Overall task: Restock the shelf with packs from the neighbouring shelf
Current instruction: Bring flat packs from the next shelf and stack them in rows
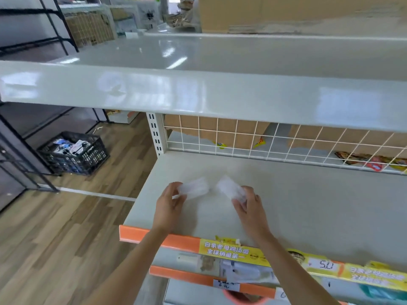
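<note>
Grey shelf (286, 194) lay under both hands; blur hid the packs' print. Left hand (168, 205) pinched one pack (193, 187) beyond its fingertips; right hand (250, 205) gripped another pack (230, 188) likewise.

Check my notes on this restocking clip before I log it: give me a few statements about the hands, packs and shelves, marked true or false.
1. Each hand holds a clear pack. True: the left hand grips the left pack, the right hand grips the right pack.
2. Both packs are over the top shelf. False: they are over the middle shelf, below the top shelf.
3. A black crate sits on the wooden floor at the left. True.
4. The shelf's back is a solid panel. False: it is a white wire grid.
5. The shelf's front edge carries an orange strip. True.
</note>
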Action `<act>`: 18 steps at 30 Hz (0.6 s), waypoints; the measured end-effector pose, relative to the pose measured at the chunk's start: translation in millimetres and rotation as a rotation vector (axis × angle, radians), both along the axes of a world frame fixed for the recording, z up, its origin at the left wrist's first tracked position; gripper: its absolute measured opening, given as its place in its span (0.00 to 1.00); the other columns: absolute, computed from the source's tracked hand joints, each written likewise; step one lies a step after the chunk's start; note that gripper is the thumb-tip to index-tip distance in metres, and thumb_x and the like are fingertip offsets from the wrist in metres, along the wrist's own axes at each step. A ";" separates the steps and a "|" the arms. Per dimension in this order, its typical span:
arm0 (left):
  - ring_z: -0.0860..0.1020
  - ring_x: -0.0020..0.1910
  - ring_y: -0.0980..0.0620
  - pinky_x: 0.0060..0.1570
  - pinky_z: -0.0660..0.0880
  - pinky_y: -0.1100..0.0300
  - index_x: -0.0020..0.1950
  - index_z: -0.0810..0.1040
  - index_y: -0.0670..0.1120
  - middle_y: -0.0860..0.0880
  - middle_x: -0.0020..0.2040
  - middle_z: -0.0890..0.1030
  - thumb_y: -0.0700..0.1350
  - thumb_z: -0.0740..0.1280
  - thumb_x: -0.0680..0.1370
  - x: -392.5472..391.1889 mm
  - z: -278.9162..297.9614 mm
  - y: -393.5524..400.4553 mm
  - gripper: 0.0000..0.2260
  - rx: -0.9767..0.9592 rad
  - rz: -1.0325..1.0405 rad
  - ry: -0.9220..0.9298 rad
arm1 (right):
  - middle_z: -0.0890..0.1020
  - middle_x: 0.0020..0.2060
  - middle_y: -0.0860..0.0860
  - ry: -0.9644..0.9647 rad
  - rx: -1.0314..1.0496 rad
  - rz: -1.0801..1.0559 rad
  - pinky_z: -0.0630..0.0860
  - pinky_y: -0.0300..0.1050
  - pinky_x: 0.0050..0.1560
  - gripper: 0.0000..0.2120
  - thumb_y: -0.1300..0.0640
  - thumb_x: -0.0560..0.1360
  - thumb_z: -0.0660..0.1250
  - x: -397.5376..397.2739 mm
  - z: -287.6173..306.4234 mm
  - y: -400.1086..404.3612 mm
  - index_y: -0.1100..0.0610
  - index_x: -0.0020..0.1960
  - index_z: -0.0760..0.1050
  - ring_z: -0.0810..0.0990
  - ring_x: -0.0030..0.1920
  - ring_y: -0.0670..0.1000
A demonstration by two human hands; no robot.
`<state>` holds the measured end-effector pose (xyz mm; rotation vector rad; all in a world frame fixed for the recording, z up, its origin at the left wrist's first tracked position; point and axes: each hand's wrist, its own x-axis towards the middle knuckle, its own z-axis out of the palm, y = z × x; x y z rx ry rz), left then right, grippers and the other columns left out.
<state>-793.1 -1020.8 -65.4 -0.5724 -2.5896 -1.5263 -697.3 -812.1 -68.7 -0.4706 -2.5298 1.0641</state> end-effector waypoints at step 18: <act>0.74 0.46 0.53 0.47 0.72 0.63 0.64 0.71 0.45 0.50 0.54 0.70 0.47 0.74 0.70 -1.8 -7.5 3.3 0.25 -0.081 0.015 -0.082 | 0.73 0.38 0.47 0.035 -0.010 -0.052 0.64 0.35 0.40 0.19 0.56 0.74 0.66 0.7 -3.7 -0.8 0.52 0.63 0.67 0.71 0.44 0.48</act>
